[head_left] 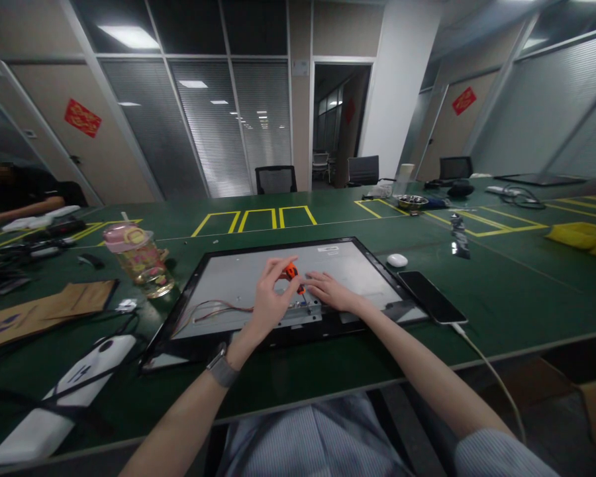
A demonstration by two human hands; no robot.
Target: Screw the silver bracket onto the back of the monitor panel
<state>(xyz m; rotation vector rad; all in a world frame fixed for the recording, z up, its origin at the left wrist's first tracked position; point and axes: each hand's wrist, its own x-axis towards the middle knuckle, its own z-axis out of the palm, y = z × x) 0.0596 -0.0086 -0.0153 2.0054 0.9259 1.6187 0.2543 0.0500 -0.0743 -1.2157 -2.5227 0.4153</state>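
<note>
A flat display panel (248,270) with a grey metal back and black frame lies on the green table in front of me. My left hand (274,291) grips an orange and black screwdriver (293,270) between thumb and fingers. The screwdriver's shaft points down at a metal bracket (314,311) by the panel's near edge; whether its tip sits on a screw is too small to tell. My right hand (332,291) lies with fingers stretched out on the panel back, just right of the screwdriver. Thin coloured wires (218,306) run leftward from the bracket.
A tumbler (142,262), a cardboard piece (54,311) and a white power bank-like device (64,397) with cables are on the left. To the right lie a phone (432,297) on a charging cable and a white earbud case (397,260). Another person's arm (24,209) rests at far left.
</note>
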